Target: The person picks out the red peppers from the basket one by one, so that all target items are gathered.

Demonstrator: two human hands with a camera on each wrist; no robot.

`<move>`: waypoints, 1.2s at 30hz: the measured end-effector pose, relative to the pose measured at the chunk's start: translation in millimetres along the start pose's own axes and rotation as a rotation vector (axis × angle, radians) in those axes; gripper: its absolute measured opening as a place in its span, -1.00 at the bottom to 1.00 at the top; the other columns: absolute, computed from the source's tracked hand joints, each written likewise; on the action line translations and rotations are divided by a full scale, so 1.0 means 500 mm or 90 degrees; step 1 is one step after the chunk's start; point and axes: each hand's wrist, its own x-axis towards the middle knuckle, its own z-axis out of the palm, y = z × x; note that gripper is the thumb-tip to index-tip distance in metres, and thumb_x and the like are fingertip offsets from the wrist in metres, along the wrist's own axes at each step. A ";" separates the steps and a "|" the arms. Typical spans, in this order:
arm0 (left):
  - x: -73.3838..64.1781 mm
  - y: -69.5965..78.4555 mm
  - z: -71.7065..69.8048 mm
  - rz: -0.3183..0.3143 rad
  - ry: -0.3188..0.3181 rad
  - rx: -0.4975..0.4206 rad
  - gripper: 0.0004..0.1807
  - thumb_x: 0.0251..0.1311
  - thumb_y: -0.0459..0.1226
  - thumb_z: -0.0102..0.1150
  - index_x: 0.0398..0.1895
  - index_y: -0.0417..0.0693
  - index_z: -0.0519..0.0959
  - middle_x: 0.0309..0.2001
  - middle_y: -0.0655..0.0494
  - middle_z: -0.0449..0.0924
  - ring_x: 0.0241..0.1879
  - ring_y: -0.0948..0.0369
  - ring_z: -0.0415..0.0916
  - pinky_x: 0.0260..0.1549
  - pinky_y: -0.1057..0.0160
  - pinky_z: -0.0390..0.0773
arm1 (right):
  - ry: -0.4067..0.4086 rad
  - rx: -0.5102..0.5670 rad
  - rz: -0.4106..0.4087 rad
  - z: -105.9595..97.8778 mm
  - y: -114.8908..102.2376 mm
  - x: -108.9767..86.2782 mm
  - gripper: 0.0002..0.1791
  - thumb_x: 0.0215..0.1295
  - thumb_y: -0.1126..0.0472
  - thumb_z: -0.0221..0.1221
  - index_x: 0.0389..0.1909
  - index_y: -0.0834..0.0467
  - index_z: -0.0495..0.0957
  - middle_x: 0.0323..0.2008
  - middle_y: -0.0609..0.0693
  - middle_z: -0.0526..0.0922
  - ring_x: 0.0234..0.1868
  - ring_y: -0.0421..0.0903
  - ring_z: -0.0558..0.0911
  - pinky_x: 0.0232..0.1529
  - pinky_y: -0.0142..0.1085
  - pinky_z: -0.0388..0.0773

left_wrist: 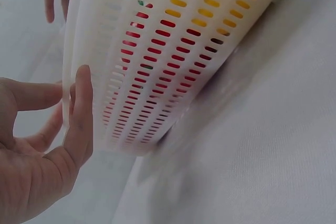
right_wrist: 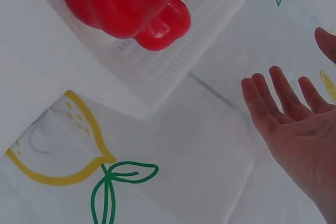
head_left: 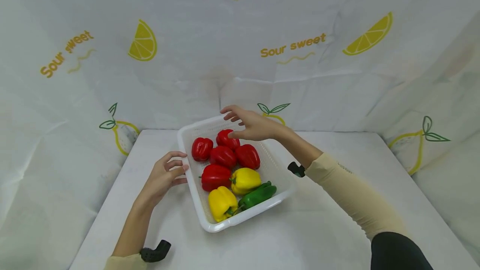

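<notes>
A white perforated plastic basket (head_left: 258, 210) sits at an angle on the table. Inside it are several red bell peppers (head_left: 223, 157), two yellow bell peppers (head_left: 245, 181) and a long green pepper (head_left: 257, 196) in the near right corner. My left hand (head_left: 162, 178) grips the basket's left rim, with thumb and fingers on either side of it in the left wrist view. Over the far end of the basket, my right hand (head_left: 255, 125) reaches in from the right, fingers spread and holding nothing. In the right wrist view that hand (right_wrist: 299, 114) appears apart from the basket wall.
The white table (head_left: 322, 228) extends around the basket. Behind it hangs a pale sheet (head_left: 202, 53) printed with lemons and lettering, also at both sides. Each forearm wears a small black wrist device (head_left: 155, 252).
</notes>
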 end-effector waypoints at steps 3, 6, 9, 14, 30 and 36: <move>-0.002 0.000 0.000 0.002 0.002 0.002 -0.48 0.52 -0.28 0.25 0.45 -0.16 0.37 -0.04 0.07 0.64 -0.07 0.25 0.75 -0.03 0.14 0.87 | -0.019 0.005 -0.007 0.004 -0.006 0.023 -0.22 0.44 0.23 0.33 0.59 0.19 0.24 0.52 0.20 0.48 0.51 0.21 0.52 0.53 0.12 0.58; -0.003 0.000 0.000 0.005 0.003 0.006 -0.48 0.52 -0.28 0.25 0.44 -0.15 0.38 -0.03 0.04 0.65 -0.06 0.24 0.75 -0.03 0.11 0.87 | -0.033 0.009 -0.006 0.007 -0.009 0.044 -0.24 0.43 0.21 0.33 0.58 0.17 0.27 0.51 0.19 0.49 0.50 0.20 0.54 0.51 0.09 0.60; -0.003 0.001 0.000 0.004 0.006 0.012 -0.48 0.52 -0.27 0.26 0.44 -0.14 0.39 -0.02 0.03 0.65 -0.05 0.23 0.75 -0.02 0.10 0.87 | -0.050 0.021 -0.003 0.011 -0.009 0.066 -0.24 0.42 0.19 0.34 0.58 0.15 0.28 0.51 0.19 0.50 0.50 0.19 0.54 0.51 0.07 0.60; -0.005 0.004 -0.002 -0.001 0.006 0.014 -0.48 0.52 -0.28 0.26 0.44 -0.15 0.38 -0.03 0.03 0.65 -0.03 0.22 0.75 -0.03 0.10 0.87 | -0.076 0.041 -0.011 0.019 -0.009 0.104 -0.24 0.39 0.20 0.36 0.55 0.16 0.32 0.50 0.23 0.49 0.49 0.21 0.54 0.51 0.09 0.60; 0.001 0.003 -0.001 -0.014 -0.003 0.013 -0.46 0.52 -0.24 0.27 0.46 -0.13 0.37 -0.02 0.06 0.65 0.00 0.19 0.73 -0.02 0.09 0.87 | -0.162 0.148 0.028 0.060 0.008 0.184 -0.24 0.40 0.25 0.36 0.56 0.21 0.33 0.57 0.29 0.41 0.57 0.34 0.45 0.45 0.01 0.66; 0.002 0.004 -0.002 -0.018 -0.004 0.011 -0.46 0.52 -0.24 0.27 0.46 -0.13 0.37 -0.04 0.08 0.65 -0.01 0.20 0.73 -0.03 0.09 0.87 | -0.176 0.173 0.056 0.078 0.020 0.202 -0.28 0.44 0.28 0.33 0.56 0.25 0.35 0.57 0.27 0.41 0.58 0.30 0.43 0.49 0.04 0.63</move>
